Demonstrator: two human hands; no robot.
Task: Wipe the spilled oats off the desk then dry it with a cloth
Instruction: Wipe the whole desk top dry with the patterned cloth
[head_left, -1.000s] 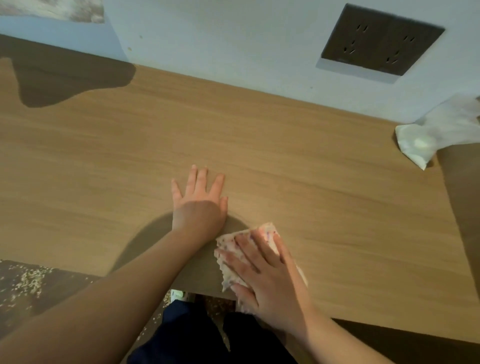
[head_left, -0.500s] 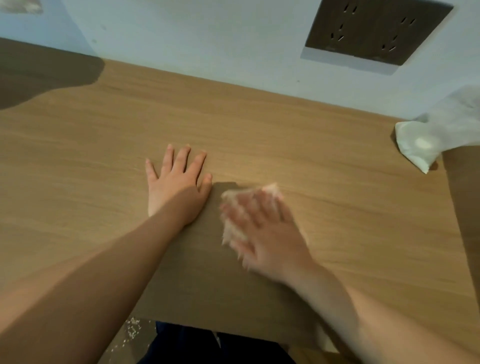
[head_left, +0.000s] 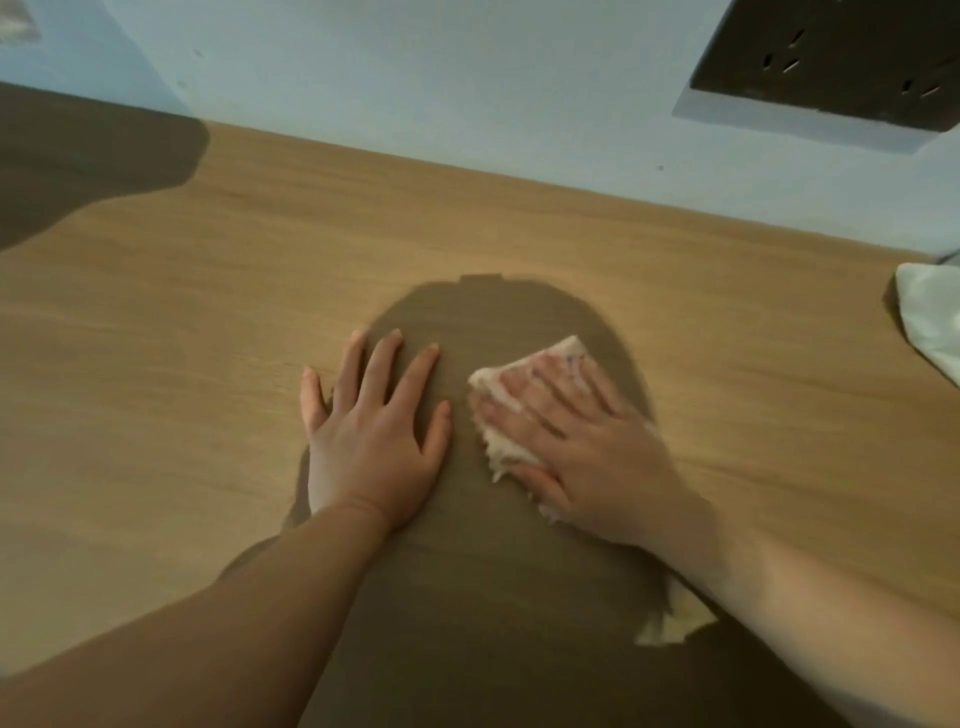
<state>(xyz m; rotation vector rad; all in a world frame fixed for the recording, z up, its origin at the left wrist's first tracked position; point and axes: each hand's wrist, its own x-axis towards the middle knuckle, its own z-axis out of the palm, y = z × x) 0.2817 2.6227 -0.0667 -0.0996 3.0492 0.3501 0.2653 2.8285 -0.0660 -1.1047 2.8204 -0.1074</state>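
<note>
Here I see the left hand (head_left: 371, 447) lying flat on the wooden bench (head_left: 182, 338), palm down, its fingers (head_left: 387, 364) straight, spread and holding nothing. Just beside it, across a narrow gap, the right hand (head_left: 587, 447) presses a crumpled white cloth (head_left: 511, 376) with faint coloured marks against the bench. Its fingers (head_left: 550, 384) lie straight over the cloth, not curled round it, and the cloth's edges poke out ahead of the hand and to its left. Both hands sit inside a dark shadow mid-bench. A white rag (head_left: 930, 317) lies well apart at the bench's right edge. A dark socket panel (head_left: 831, 57) is set in the pale wall (head_left: 467, 78) behind. A pale scrap (head_left: 675, 623) shows beneath the right forearm; I cannot tell what it is.
</note>
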